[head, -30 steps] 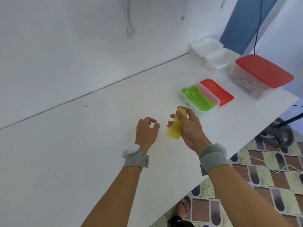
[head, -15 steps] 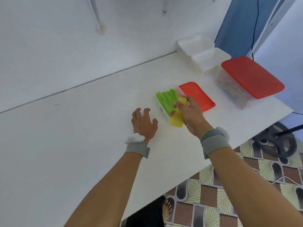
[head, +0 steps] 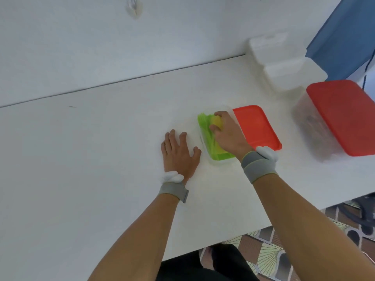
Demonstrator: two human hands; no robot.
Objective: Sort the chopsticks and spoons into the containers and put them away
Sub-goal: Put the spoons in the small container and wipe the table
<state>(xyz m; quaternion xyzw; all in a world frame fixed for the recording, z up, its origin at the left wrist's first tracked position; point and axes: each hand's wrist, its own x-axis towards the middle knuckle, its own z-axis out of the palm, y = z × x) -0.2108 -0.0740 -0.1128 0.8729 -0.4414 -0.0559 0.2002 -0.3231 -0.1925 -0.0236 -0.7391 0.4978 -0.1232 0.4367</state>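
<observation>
1. I see my right hand (head: 227, 134) over the small clear box (head: 220, 159). Its fingers are curled round a yellow thing (head: 216, 123), prob. spoons, but I can't tell for sure.
2. The yellow thing sits under my fingers, right on top of the green spoons (head: 207, 136) inside the box. It is near the far end of the box.
3. My left hand (head: 178, 151) lies flat on the white surface (head: 91, 159), fingers spread apart, holding nothing. It is just beside the box, on the box's left side. I can't tell if the thumb touches the box.
4. A red lid (head: 257, 126) lies flat on the surface, touching the right side of the small clear box. My right wrist covers its near corner.
5. A big clear box w/ a red lid (head: 341, 122) stands further to the right, near the surface edge. Thin sticks show through its wall, maybe chopsticks, too blurry to be sure.
6. Two white boxes (head: 284, 63) sit at the back by the wall, behind the big box.
7. Both wrists have grey bands w/ white bits on them.
</observation>
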